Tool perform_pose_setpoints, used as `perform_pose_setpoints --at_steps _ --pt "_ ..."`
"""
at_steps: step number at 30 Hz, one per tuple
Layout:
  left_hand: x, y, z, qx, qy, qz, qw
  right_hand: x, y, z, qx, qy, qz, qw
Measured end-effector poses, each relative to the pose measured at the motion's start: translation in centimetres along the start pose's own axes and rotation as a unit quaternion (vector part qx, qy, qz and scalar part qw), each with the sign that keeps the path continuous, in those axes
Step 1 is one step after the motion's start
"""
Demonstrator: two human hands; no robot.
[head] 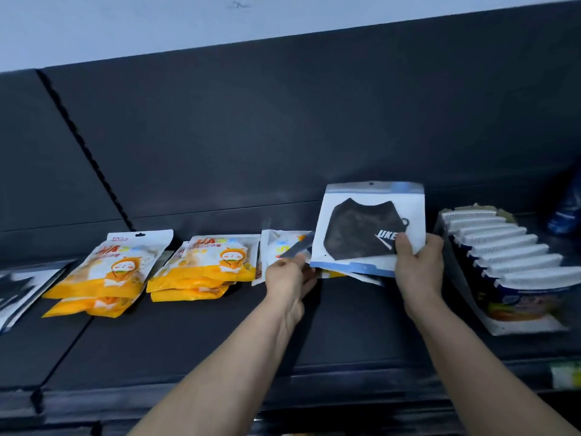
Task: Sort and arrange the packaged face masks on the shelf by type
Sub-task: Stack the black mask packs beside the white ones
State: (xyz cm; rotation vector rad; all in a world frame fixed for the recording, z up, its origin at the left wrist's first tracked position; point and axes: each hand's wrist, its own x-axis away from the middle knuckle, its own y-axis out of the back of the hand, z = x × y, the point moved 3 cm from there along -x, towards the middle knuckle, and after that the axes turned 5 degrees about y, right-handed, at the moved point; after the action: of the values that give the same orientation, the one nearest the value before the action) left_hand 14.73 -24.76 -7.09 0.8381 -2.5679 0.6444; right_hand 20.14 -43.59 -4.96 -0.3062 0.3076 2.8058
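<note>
My right hand grips the lower right corner of a white-and-blue packet with a black mask, held upright above the dark shelf. More packets lie under it. My left hand pinches a dark, blurred packet edge in front of a white packet with coloured print. Left of that lie two piles of orange-and-white cartoon mask packets. A black-and-white packet lies at the far left edge.
A display tray of white ribbed items stands tilted at the right of the shelf. A blue object sits behind it at the far right. The shelf's dark back panel rises behind everything.
</note>
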Motion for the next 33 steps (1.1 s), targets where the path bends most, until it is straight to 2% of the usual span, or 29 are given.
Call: perform_pose_setpoints --at_steps 2,4,6,9,12,15,20,24,29,33 --pt "-0.2 -0.8 0.8 -0.032 0.024 0.012 0.999 -0.1 1.0 0.7 -0.018 0.034 -0.024 0.999" --pt "-0.7 -1.1 1.5 -0.047 0.011 -0.011 0.999 0.0 1.7 1.2 -0.033 0.055 -0.039 0.997" --pt "-1.0 -0.6 0.6 -0.092 -0.087 -0.083 0.989 0.2 1.8 1.5 -0.063 0.060 -0.050 0.995" --pt "0.2 0.9 -3.2 -0.184 -0.282 -0.172 0.926 0.7 0.9 1.5 -0.101 0.041 -0.049 0.993" --pt "1.9 4.0 -7.0 -0.224 -0.369 -0.233 0.871 2.2 -1.9 1.7 -0.134 0.006 0.001 0.991" --pt "2.7 9.5 -9.1 -0.235 -0.360 -0.280 0.859 4.8 -5.9 2.7 -0.164 -0.017 0.073 0.984" --pt "4.9 21.5 -10.7 -0.182 -0.299 -0.341 0.872 11.5 -13.5 5.8 -0.216 -0.052 0.177 0.959" --pt "8.2 33.6 -12.5 -0.138 -0.258 -0.394 0.871 19.2 -19.5 9.0 -0.242 -0.047 0.248 0.937" --pt "11.5 47.7 -14.6 -0.130 -0.229 -0.428 0.865 27.9 -26.3 11.2 -0.239 -0.073 0.303 0.920" --pt "13.7 54.3 -16.0 -0.158 -0.216 -0.443 0.856 33.0 -30.7 13.4 -0.233 -0.065 0.325 0.915"
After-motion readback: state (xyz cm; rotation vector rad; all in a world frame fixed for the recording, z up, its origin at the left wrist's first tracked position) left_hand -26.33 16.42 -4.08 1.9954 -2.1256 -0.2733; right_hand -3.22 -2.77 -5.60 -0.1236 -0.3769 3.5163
